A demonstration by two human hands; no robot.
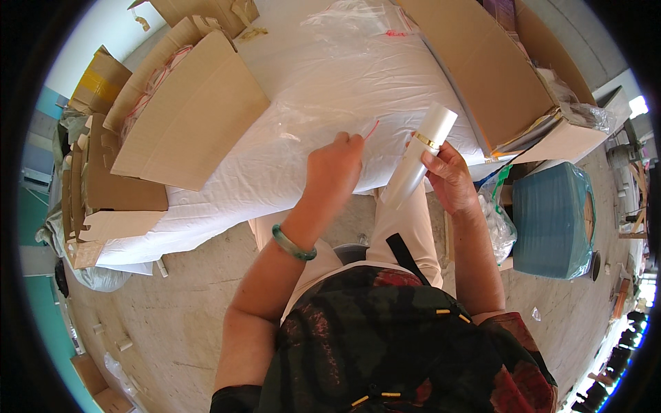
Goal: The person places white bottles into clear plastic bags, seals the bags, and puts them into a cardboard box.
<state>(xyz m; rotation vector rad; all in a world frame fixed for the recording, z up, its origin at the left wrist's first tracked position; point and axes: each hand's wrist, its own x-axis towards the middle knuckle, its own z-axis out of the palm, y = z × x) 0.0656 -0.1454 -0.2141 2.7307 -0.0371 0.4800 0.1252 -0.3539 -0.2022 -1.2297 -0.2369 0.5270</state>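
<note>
My right hand (451,175) is wrapped round a white pump-style bottle (407,177) with a gold ring and a tall white cap, holding it tilted over the table's near edge. To its left, my left hand (335,165) is closed, fingers curled together. A clear plastic bag (292,124) with a short red strip (372,129) shows at its fingertips and spreads over the white-covered table (227,213). The bag's exact outline is hard to make out against the white sheet.
An open cardboard box (196,113) with red-edged clear bags stands on the left. Another large carton (482,69) stands on the right. More clear plastic (351,19) lies at the far side. Below right are a blue-wrapped block (554,220) and a bag of white pieces (497,230).
</note>
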